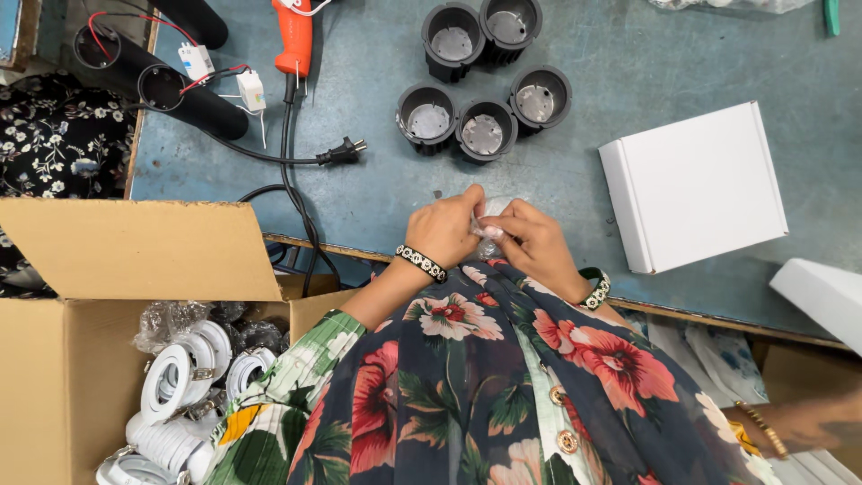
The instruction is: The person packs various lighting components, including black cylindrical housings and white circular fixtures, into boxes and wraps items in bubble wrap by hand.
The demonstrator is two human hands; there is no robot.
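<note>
Left hand point(444, 229) and right hand point(530, 238) pinch a small clear plastic bag point(492, 214), fingers closed. Judged light, soft, slippery; grip edges. Black housings point(482, 133) lie beyond.

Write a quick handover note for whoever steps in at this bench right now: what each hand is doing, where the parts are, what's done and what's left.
Left hand and right hand meet at the table edge, both pinching a small clear plastic bag; its contents can't be made out.
Five black round housings stand empty on the blue table, untouched.
A closed white box lies to the right.
The cardboard carton at left holds white rings, some bagged.
Done: nothing visibly assembled. Left: bag not yet clearly open.
</note>
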